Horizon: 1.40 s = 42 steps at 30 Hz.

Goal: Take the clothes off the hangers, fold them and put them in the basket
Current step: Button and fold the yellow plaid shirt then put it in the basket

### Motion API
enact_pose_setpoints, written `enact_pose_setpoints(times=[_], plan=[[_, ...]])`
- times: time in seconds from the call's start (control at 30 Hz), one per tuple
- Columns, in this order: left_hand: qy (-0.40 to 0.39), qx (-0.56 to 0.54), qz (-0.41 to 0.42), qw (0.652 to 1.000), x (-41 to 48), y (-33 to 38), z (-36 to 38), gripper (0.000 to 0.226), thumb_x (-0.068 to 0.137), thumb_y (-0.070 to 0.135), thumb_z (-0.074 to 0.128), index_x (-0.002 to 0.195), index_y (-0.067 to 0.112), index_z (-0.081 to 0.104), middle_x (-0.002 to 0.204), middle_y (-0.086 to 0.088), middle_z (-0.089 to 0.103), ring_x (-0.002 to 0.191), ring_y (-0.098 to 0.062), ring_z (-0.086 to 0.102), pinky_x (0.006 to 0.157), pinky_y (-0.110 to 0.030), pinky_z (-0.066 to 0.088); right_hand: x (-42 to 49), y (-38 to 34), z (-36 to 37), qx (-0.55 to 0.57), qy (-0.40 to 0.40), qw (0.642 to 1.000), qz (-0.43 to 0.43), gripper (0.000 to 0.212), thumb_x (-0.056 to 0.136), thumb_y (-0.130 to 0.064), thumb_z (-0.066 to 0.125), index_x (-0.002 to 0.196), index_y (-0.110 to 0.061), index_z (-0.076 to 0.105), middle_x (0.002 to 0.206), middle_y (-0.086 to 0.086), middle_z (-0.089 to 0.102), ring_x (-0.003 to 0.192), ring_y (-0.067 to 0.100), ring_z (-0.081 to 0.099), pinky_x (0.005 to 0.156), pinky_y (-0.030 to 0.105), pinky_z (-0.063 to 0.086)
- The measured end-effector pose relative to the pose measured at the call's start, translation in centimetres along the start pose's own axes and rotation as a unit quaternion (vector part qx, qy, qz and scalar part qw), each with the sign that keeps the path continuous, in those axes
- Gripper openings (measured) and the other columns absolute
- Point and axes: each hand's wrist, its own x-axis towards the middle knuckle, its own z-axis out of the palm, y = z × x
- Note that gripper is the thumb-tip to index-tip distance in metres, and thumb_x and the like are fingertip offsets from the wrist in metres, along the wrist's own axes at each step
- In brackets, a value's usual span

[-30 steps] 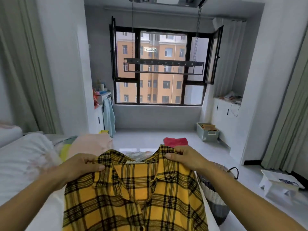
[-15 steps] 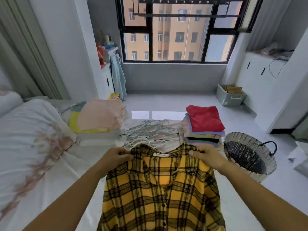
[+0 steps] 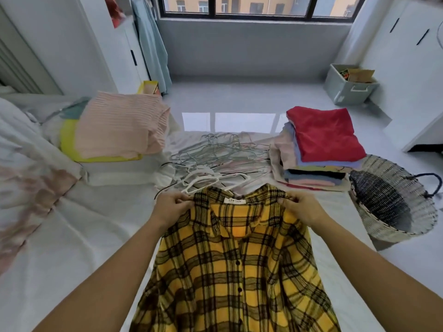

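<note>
Left grip [image 3: 170, 208] and right grip [image 3: 301, 209] each pinch a shoulder of the yellow-and-black plaid button shirt [image 3: 235, 271] over the white bed [image 3: 96, 236]. The woven wicker basket [image 3: 374, 226] stands right of the right grip.

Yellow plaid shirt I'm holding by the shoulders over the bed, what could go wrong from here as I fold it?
1. The loose hangers lie just beyond the collar of the yellow plaid shirt; spread forward, it may land on them and snag or fold unevenly.
2. The folded stack sits near the edge of the bed, beside the basket; the right hand swinging a sleeve across might knock it over.
</note>
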Motion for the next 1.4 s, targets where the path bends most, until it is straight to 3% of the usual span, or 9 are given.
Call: enact_pose_setpoints(times=[0.1, 0.23, 0.4, 0.6, 0.83, 1.07, 1.17, 1.23, 1.4], plan=[[0.001, -0.017, -0.017, 1.000, 3.5, -2.0, 1.8, 0.013, 0.085, 0.007, 0.065, 0.095, -0.002, 0.068, 0.069, 0.000, 0.053, 0.065, -0.011, 0.050, 0.060, -0.018, 0.040, 4.3, 1.7, 1.9, -0.012, 0.020, 1.000, 0.011, 0.010, 0.091, -0.018, 0.059, 0.088, -0.010, 0.064, 0.066, -0.002, 0.053, 0.062, 0.016, 0.049, 0.052, 0.021, 0.034], [0.065, -0.089, -0.083, 0.990, 6.8, -6.0, 4.3, 0.028, 0.090, 0.010, 0.059, 0.117, 0.004, 0.057, 0.105, -0.010, 0.053, 0.092, -0.019, 0.051, 0.077, -0.029, 0.040, 9.2, 7.4, 5.1, -0.130, 0.067, 0.988, 0.044, 0.042, 0.093, -0.026, 0.055, 0.132, -0.013, 0.049, 0.126, 0.011, 0.052, 0.118, 0.028, 0.048, 0.097, 0.042, 0.042], [0.077, 0.010, -0.279, 0.957, 2.1, -19.5, 7.2, 0.041, 0.089, 0.018, 0.062, 0.124, 0.002, 0.049, 0.124, -0.018, 0.050, 0.110, -0.031, 0.050, 0.090, -0.042, 0.043, 5.9, 18.0, 10.3, -0.185, 0.011, 0.976, 0.112, 0.046, 0.095, -0.026, 0.051, 0.137, -0.009, 0.042, 0.142, 0.012, 0.040, 0.131, 0.029, 0.035, 0.107, 0.044, 0.031], [-0.001, 0.111, -0.466, 0.878, -5.1, -32.6, 9.5, 0.078, 0.056, 0.060, 0.077, 0.100, -0.003, 0.060, 0.091, -0.023, 0.062, 0.091, -0.038, 0.057, 0.082, -0.047, 0.047, 0.8, 27.6, 13.3, -0.220, 0.064, 0.930, 0.286, 0.067, 0.087, -0.041, 0.059, 0.140, -0.006, 0.038, 0.140, 0.018, 0.042, 0.130, 0.035, 0.034, 0.106, 0.047, 0.033], [0.081, 0.045, -0.395, 0.914, -3.5, -29.5, 9.1, 0.017, 0.090, 0.014, 0.059, 0.090, -0.002, 0.059, 0.090, -0.020, 0.059, 0.084, -0.029, 0.050, 0.069, -0.036, 0.033, 1.2, 27.8, 10.9, -0.134, 0.074, 0.952, 0.265, 0.025, 0.089, -0.024, 0.062, 0.084, -0.001, 0.055, 0.083, 0.014, 0.056, 0.079, 0.032, 0.049, 0.067, 0.039, 0.037], [0.092, 0.192, -0.395, 0.894, -1.0, -30.7, 2.2, 0.028, 0.079, 0.018, 0.074, 0.094, 0.000, 0.059, 0.088, -0.022, 0.063, 0.084, -0.041, 0.058, 0.077, -0.051, 0.047, 4.6, 28.6, 5.5, -0.219, 0.119, 0.920, 0.303, 0.054, 0.076, -0.042, 0.069, 0.110, -0.001, 0.060, 0.099, 0.024, 0.063, 0.090, 0.041, 0.060, 0.076, 0.045, 0.049], [0.083, 0.260, -0.279, 0.921, -0.6, -26.9, 5.2, 0.064, 0.069, 0.013, 0.082, 0.123, -0.003, 0.051, 0.118, -0.026, 0.054, 0.111, -0.043, 0.048, 0.092, -0.053, 0.041, 3.9, 26.1, 8.1, -0.261, 0.120, 0.945, 0.155, 0.047, 0.079, -0.020, 0.073, 0.118, -0.001, 0.055, 0.115, 0.019, 0.055, 0.108, 0.039, 0.050, 0.092, 0.052, 0.042], [0.054, 0.222, -0.189, 0.955, -1.4, -23.3, 9.4, 0.047, 0.079, 0.011, 0.072, 0.121, 0.001, 0.053, 0.119, -0.017, 0.054, 0.112, -0.031, 0.049, 0.095, -0.045, 0.041, 2.8, 23.0, 11.2, -0.178, 0.061, 0.982, 0.028, 0.025, 0.086, -0.010, 0.063, 0.111, -0.008, 0.059, 0.105, 0.004, 0.053, 0.100, 0.022, 0.054, 0.088, 0.042, 0.047], [-0.103, 0.109, -0.065, 0.987, -0.9, -17.8, 21.0, 0.032, 0.093, 0.021, 0.052, 0.126, 0.022, 0.052, 0.123, 0.017, 0.043, 0.121, -0.003, 0.041, 0.108, -0.022, 0.033, 3.8, 20.1, 18.1, -0.053, -0.082, 0.995, 0.003, 0.023, 0.095, -0.016, 0.050, 0.115, -0.016, 0.060, 0.104, -0.012, 0.052, 0.095, -0.005, 0.048, 0.081, 0.008, 0.040]])
